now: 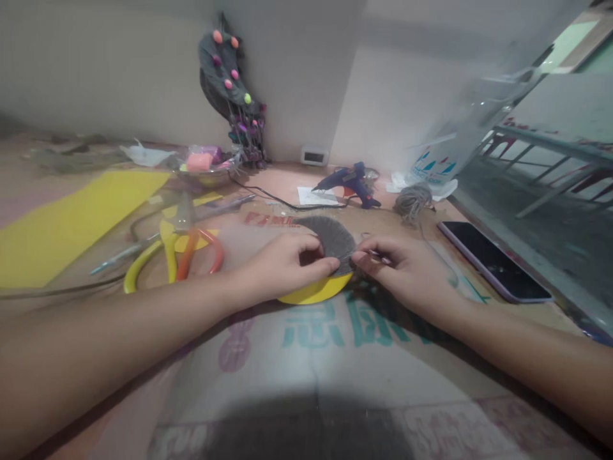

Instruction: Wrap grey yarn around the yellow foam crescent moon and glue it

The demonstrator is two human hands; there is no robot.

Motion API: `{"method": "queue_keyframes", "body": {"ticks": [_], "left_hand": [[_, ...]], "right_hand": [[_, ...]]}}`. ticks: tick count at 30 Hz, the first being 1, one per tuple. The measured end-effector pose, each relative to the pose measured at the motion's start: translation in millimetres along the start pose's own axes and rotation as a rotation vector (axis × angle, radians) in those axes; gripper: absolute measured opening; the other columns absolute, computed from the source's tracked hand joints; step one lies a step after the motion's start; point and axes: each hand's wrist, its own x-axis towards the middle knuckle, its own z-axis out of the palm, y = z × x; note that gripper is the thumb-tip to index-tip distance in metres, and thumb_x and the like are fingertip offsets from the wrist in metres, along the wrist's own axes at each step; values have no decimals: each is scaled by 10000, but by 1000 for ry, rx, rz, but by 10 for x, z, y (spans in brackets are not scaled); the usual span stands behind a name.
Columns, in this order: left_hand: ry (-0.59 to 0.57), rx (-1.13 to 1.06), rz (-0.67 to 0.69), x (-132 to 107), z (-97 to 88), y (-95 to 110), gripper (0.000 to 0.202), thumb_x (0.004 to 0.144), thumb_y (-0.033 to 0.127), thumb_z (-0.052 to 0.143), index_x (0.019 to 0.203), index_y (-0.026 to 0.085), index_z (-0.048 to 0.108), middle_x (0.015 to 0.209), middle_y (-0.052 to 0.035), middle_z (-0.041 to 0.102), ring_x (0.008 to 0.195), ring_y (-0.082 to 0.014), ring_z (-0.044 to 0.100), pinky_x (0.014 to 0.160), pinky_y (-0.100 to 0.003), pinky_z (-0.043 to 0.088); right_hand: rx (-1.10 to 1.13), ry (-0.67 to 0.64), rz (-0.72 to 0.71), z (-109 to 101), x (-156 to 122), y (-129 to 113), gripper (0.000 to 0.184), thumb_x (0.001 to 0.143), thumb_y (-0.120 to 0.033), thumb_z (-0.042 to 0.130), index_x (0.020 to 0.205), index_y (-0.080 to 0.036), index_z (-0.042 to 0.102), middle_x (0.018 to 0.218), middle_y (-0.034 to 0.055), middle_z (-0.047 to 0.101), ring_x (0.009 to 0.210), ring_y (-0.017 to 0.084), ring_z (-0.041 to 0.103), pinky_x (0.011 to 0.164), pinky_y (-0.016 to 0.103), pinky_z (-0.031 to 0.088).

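A yellow card crescent (313,294), partly covered with wound grey yarn (335,239), lies on the printed cardboard in front of me. My left hand (297,259) grips it from the left, thumb on top of the grey winding. At its right edge my right hand (397,262) is closed in a pinch, apparently on the yarn's end; the fingertips hide most of it. From a grey yarn ball (414,203) a thin strand trails down behind the right hand.
Orange-and-yellow-handled scissors (172,252) lie left of my hands. Behind are a blue glue gun (349,182) with its cord and a decorated grey crescent (230,76) against the wall. A phone (495,259) lies right, near the table edge; yellow sheet (81,220) left.
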Motion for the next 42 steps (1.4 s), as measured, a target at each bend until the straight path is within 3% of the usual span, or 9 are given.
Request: {"method": "queue_keyframes", "body": {"ticks": [5, 9, 20, 25, 31, 37, 42], "left_hand": [[-7, -33, 46, -1, 15, -20, 327, 849, 357, 529, 590, 165, 476, 587, 36, 451, 603, -104, 439, 575, -245, 316], [-53, -117, -27, -5, 36, -45, 345, 837, 478, 546, 706, 159, 562, 651, 16, 535, 617, -113, 481, 545, -237, 335], [-63, -13, -34, 51, 16, -54, 346, 778, 472, 593, 620, 183, 486, 621, 29, 450, 605, -113, 444, 523, -250, 329], [-73, 2, -8, 67, 11, -40, 367, 767, 467, 578, 589, 195, 408, 582, 37, 400, 571, -110, 411, 500, -254, 298], [-114, 0, -37, 73, -5, -35, 348, 762, 489, 554, 614, 185, 469, 601, 23, 454, 586, -115, 452, 498, -238, 319], [-85, -23, -41, 68, 6, -64, 319, 778, 434, 555, 606, 175, 485, 602, 29, 425, 580, -108, 426, 493, -238, 300], [-52, -105, -13, 32, 30, -58, 327, 813, 457, 541, 711, 149, 581, 684, 3, 546, 653, -126, 498, 566, -240, 344]], "right_hand": [[40, -6, 50, 11, 25, -1, 276, 816, -441, 562, 695, -201, 622, 642, 7, 621, 604, 151, 575, 547, 235, 450], [55, 7, 45, 28, 54, 30, 328, 803, -501, 556, 696, -201, 635, 619, 6, 596, 590, 158, 557, 537, 240, 449], [-8, 6, -58, 58, 94, 146, 399, 792, -586, 551, 678, -221, 666, 633, 37, 633, 589, 204, 572, 531, 282, 483], [-29, 4, -61, 58, 91, 152, 364, 782, -563, 577, 682, -225, 667, 629, 24, 622, 593, 206, 579, 543, 282, 484], [-64, -28, -52, 47, 87, 229, 336, 792, -542, 581, 714, -228, 671, 675, 34, 645, 639, 222, 602, 571, 291, 497], [-34, 16, -45, 27, 88, 94, 357, 796, -551, 555, 674, -230, 649, 631, 29, 638, 605, 214, 598, 563, 294, 502], [-34, -17, -20, 22, 78, 48, 338, 820, -507, 537, 705, -205, 636, 635, 15, 605, 608, 180, 568, 562, 269, 469]]}}
